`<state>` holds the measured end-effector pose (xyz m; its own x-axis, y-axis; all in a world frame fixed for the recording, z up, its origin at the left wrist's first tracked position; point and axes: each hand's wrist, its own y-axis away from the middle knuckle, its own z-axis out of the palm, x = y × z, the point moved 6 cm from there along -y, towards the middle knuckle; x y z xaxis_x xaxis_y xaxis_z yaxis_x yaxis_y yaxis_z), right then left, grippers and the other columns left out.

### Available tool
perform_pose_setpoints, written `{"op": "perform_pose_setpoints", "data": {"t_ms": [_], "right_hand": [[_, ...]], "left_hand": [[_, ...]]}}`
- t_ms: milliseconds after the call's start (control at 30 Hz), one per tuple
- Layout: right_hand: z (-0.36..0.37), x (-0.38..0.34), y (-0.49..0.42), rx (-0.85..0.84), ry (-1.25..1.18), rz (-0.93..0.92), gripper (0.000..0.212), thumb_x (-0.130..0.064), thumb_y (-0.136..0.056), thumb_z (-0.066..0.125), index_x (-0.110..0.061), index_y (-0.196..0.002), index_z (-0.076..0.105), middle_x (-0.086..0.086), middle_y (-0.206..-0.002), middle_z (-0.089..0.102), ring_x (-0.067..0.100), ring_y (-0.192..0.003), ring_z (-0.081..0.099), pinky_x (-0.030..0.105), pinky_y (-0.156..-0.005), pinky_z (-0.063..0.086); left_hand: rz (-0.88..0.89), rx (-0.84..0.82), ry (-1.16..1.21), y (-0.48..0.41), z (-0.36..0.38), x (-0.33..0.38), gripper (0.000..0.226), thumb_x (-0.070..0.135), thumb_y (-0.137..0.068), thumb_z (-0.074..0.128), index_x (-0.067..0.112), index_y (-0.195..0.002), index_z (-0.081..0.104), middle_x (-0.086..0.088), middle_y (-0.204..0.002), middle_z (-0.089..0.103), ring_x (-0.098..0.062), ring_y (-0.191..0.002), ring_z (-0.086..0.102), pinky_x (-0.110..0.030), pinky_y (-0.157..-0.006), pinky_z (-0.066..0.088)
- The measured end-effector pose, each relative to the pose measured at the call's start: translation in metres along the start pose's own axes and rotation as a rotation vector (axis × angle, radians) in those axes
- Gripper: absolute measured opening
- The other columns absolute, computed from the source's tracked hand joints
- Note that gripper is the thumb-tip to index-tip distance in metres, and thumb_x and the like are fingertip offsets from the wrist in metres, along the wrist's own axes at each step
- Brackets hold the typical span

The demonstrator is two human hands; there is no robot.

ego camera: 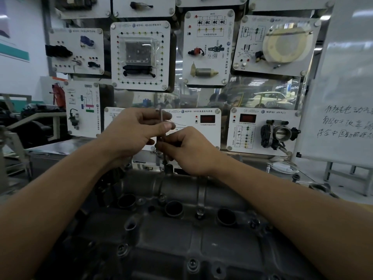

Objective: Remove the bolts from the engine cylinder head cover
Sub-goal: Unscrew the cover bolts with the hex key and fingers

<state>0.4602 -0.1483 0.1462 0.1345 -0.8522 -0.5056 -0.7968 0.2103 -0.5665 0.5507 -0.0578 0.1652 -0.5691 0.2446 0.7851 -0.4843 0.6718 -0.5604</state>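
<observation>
While the slender driver shaft (pixel 160 120) stands nearly upright over the far edge of the cylinder head cover (pixel 181 239), you hold it with both hands. Your left hand (pixel 133 130) pinches the upper part of the shaft between thumb and fingertips. This placement appears intended to steady the top and keep the tool in line with the fastener. Your right hand (pixel 189 152) curls around the lower part of the shaft, just above the cover, where a twist of the fingers can turn it.

The tip reaches down to a raised boss (pixel 168 168) on the far rim. The fastener beneath it is hidden, so engagement cannot be confirmed from this view. Judged from the grip, the step in hand is loosening a far-edge bolt.

Other bolts sit in the cover:
- a front bolt (pixel 192 263) near the edge closest to you;
- a left bolt (pixel 122 248) beside it;
- a centre bolt (pixel 199 212) between two spark plug wells (pixel 173 208).

Most of the task therefore appears outstanding.

Behind the engine stands a board of training panels (pixel 141 57), with a whiteboard (pixel 343 98) to your right.
</observation>
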Motion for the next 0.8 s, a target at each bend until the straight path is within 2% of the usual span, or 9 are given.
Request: {"op": "perform_pose_setpoints", "data": {"t_ms": [100,133,300,367,433,567,633,733,800], "right_hand": [[0.004,-0.003,0.0,-0.087,0.03,-0.022,0.03,-0.009,-0.102,0.05,-0.017,-0.075,0.059,-0.03,-0.056,0.056,-0.007,-0.049,0.05,0.011,-0.053,0.037],[0.005,-0.003,0.0,-0.105,0.031,-0.012,0.029,-0.01,-0.103,0.048,-0.019,-0.078,0.058,-0.033,-0.054,0.054,-0.009,-0.049,0.05,0.011,-0.053,0.037],[0.006,-0.003,0.0,-0.1,0.057,0.029,0.043,-0.022,-0.102,0.052,-0.006,-0.064,0.06,0.004,-0.058,0.056,0.002,-0.044,0.043,0.02,-0.054,0.036],[0.003,-0.002,0.0,-0.037,0.07,0.012,0.041,-0.026,-0.095,0.065,-0.012,-0.057,0.061,0.006,-0.051,0.053,0.006,-0.042,0.04,0.022,-0.053,0.035],[-0.001,-0.001,-0.001,0.052,0.056,-0.007,0.038,-0.023,-0.087,0.074,-0.011,-0.053,0.062,0.001,-0.045,0.049,0.007,-0.041,0.038,0.021,-0.052,0.033],[-0.004,-0.002,-0.004,0.128,0.05,-0.029,0.037,-0.02,-0.087,0.075,0.008,-0.064,0.067,0.025,-0.058,0.059,0.015,-0.049,0.04,0.029,-0.054,0.036],[-0.004,-0.002,-0.005,0.085,0.085,-0.04,0.036,-0.019,-0.093,0.068,0.009,-0.07,0.067,0.027,-0.064,0.062,0.025,-0.052,0.049,0.035,-0.057,0.044],[-0.002,-0.005,-0.005,-0.015,0.17,-0.062,0.03,-0.019,-0.1,0.058,0.005,-0.086,0.069,0.022,-0.075,0.067,0.033,-0.07,0.063,0.047,-0.07,0.052],[-0.001,-0.007,-0.006,-0.065,0.229,-0.083,0.026,-0.017,-0.101,0.054,0.002,-0.088,0.067,0.016,-0.075,0.066,0.025,-0.068,0.062,0.042,-0.067,0.05]], "left_hand": [[0.003,-0.13,0.016,0.001,0.001,0.001,0.02,0.006,-0.09,0.064,0.012,-0.107,0.072,-0.001,-0.094,0.078,-0.012,-0.093,0.073,-0.017,-0.071,0.057],[-0.001,-0.149,0.018,0.002,0.0,0.001,0.021,0.004,-0.09,0.063,0.012,-0.108,0.071,-0.001,-0.094,0.078,-0.012,-0.093,0.073,-0.016,-0.073,0.056],[0.064,-0.022,-0.089,0.002,-0.006,0.003,0.011,0.011,-0.086,0.072,0.019,-0.091,0.077,0.003,-0.081,0.078,-0.011,-0.082,0.074,-0.022,-0.072,0.059],[0.094,0.094,-0.129,0.002,-0.007,0.005,0.004,0.021,-0.076,0.081,0.022,-0.076,0.077,0.005,-0.072,0.076,-0.01,-0.072,0.073,-0.021,-0.065,0.059],[0.112,0.175,-0.154,0.0,-0.007,0.005,0.018,0.027,-0.068,0.086,0.014,-0.066,0.074,0.004,-0.064,0.073,-0.012,-0.062,0.07,-0.02,-0.056,0.056],[0.122,0.256,-0.182,-0.006,-0.006,-0.001,0.043,0.034,-0.066,0.088,0.013,-0.053,0.053,0.006,-0.046,0.056,-0.006,-0.044,0.052,-0.015,-0.043,0.044],[0.123,0.217,-0.19,-0.009,-0.004,-0.002,0.034,0.033,-0.072,0.085,0.014,-0.06,0.06,0.005,-0.052,0.062,-0.003,-0.047,0.057,-0.013,-0.046,0.046],[0.132,0.038,-0.134,-0.006,0.001,0.0,0.004,0.019,-0.088,0.072,0.019,-0.085,0.075,0.007,-0.073,0.075,0.0,-0.068,0.069,-0.012,-0.059,0.052],[0.148,0.008,-0.183,-0.001,-0.003,0.0,0.013,0.014,-0.094,0.064,0.021,-0.099,0.075,0.007,-0.084,0.077,0.0,-0.08,0.071,-0.016,-0.069,0.054]]}}
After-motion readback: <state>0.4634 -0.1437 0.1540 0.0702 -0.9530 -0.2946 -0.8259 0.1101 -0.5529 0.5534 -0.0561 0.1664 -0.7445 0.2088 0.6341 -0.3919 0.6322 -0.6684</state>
